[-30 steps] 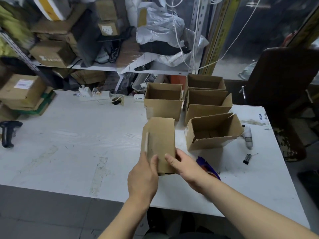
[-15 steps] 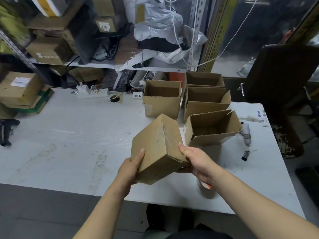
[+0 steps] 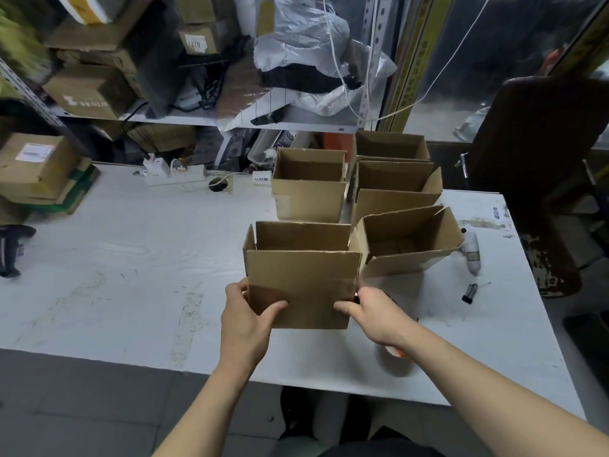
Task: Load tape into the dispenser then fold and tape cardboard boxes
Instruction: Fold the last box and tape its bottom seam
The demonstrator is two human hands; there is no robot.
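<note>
A small brown cardboard box stands upright on the white table, its top flaps up and open. My left hand grips its lower left corner, thumb across the front face. My right hand holds the lower right corner, thumb on the front. A tape roll lies on the table under my right wrist, mostly hidden. Three more open boxes stand behind: one tilted at the right, one behind it, one at centre back.
A fourth open box stands at the back. A white bottle and a small dark tool lie at the right. A power strip sits at the back, a black scanner at the left edge, a dark chair to the right.
The box was tilted with its closed bottom toward me; now it is turned upright, opening upward, and set down in front of the other boxes. Both hands shifted to its lower corners.
</note>
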